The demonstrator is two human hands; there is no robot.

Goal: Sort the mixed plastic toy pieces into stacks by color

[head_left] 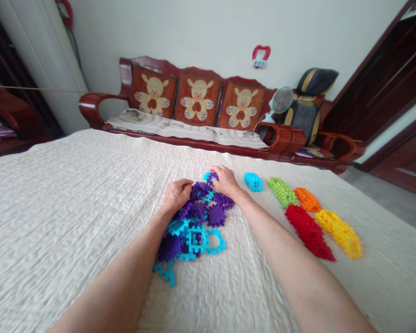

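A loose pile of purple interlocking plastic tiles point(216, 215) and light-blue interlocking tiles point(215, 241), with notched edges, lies on the quilted cover in front of me. My left hand point(177, 195) is at the pile's left upper edge, its fingers curled together; what they hold, if anything, is hidden. At the far end of the pile, my right hand point(225, 180) has its fingers closed around a purple tile point(212, 177). A light-blue piece point(205, 176) shows just beside that tile. Right of this hand lies a small light-blue stack point(253, 181).
Farther right lie a green stack point(283, 192), an orange stack point(307, 199), a red stack point(308, 231) and a yellow stack point(339, 232). The pale quilted cover point(72, 199) spreads beneath everything. Beyond it stand a wooden sofa point(125, 78) with bear cushions and a small fan point(281, 100).
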